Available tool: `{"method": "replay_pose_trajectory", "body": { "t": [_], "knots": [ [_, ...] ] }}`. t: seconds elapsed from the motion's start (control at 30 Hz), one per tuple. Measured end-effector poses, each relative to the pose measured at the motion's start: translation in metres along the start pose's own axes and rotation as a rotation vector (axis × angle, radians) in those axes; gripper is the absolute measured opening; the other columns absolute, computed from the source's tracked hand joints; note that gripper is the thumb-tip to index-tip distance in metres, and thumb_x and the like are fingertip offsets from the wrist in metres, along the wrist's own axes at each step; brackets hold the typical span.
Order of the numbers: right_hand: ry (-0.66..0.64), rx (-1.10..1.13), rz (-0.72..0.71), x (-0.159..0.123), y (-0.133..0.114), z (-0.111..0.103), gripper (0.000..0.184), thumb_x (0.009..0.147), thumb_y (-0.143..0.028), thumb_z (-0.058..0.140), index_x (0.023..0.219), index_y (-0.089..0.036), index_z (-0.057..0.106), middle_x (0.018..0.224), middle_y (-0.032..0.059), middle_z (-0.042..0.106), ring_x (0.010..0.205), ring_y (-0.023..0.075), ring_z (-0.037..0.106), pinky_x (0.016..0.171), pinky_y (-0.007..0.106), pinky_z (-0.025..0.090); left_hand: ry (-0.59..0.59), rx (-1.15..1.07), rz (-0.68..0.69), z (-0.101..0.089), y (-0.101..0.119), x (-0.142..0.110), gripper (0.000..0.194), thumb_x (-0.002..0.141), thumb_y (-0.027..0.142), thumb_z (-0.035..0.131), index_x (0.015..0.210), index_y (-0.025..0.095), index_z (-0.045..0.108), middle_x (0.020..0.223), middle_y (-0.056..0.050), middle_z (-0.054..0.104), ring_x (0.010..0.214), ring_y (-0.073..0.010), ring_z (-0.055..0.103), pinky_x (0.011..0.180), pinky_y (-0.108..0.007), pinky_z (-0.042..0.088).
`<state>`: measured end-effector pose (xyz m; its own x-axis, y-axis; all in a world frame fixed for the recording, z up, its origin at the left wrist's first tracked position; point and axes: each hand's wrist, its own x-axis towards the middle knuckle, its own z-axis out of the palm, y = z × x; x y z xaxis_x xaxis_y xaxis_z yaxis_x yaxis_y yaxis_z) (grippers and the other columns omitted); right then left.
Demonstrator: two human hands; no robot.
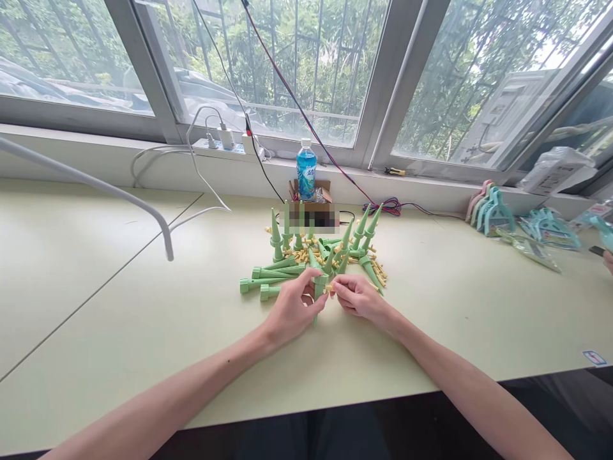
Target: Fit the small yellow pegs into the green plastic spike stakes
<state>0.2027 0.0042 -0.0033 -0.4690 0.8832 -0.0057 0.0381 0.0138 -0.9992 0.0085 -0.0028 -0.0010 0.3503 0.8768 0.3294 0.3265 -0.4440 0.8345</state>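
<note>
My left hand (pixel 295 301) is closed around a green plastic spike (pixel 320 289), its ridged cap up and its thin tip pointing down. Against the spike's side, my right hand (pixel 357 295) pinches a small yellow plastic piece (pixel 328 289). Just beyond both hands lies a heap of small yellow pieces (pixel 380 273). Several green spikes stand point-up around it, one of them a green spike (pixel 276 237) at the left. More green spikes (pixel 261 282) lie flat left of my left hand.
A blue bottle (pixel 306 171) stands in a small cardboard box (pixel 324 188) by the window. Teal hangers (pixel 498 207) sit at the right, near another person's hand (pixel 608 260). A power strip (pixel 225 148) and a pale bent tube (pixel 119 185) are on the left.
</note>
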Motion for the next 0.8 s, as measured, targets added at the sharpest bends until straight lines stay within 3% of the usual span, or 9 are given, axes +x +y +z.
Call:
{"method": "replay_pose_trajectory", "body": {
  "t": [0.57, 0.67, 0.8],
  "knots": [
    [-0.004, -0.016, 0.011, -0.0002, 0.0033, -0.001, 0.039, 0.092, -0.056, 0.053, 0.08, -0.018, 0.053, 0.047, -0.0122, 0.025, 0.038, 0.0053, 0.018, 0.035, 0.019, 0.02, 0.009, 0.023, 0.038, 0.0005, 0.0031, 0.0028, 0.023, 0.084, 0.029, 0.06, 0.105, 0.022, 0.053, 0.062, 0.007, 0.047, 0.052, -0.009, 0.045, 0.054, -0.022, 0.043],
    [0.057, -0.145, -0.05, 0.0004, 0.0053, 0.0008, 0.039, 0.095, -0.055, 0.048, 0.081, -0.018, 0.053, 0.048, -0.01, 0.031, 0.039, 0.0068, 0.024, 0.038, 0.021, 0.023, -0.008, -0.102, -0.042, -0.0006, 0.0026, 0.0026, 0.029, 0.083, 0.033, 0.062, 0.108, 0.023, 0.051, 0.063, 0.007, 0.048, 0.05, -0.0096, 0.049, 0.051, -0.022, 0.045],
    [0.235, -0.42, -0.208, -0.0001, 0.0057, 0.0058, 0.031, 0.096, -0.048, 0.048, 0.093, -0.018, 0.055, 0.055, -0.0056, 0.042, 0.047, 0.0102, 0.034, 0.045, 0.024, 0.027, -0.022, -0.37, -0.194, -0.0039, 0.0056, 0.0042, 0.038, 0.083, 0.042, 0.065, 0.109, 0.022, 0.047, 0.068, 0.005, 0.056, 0.051, -0.0132, 0.059, 0.045, -0.024, 0.05]
  ]
}}
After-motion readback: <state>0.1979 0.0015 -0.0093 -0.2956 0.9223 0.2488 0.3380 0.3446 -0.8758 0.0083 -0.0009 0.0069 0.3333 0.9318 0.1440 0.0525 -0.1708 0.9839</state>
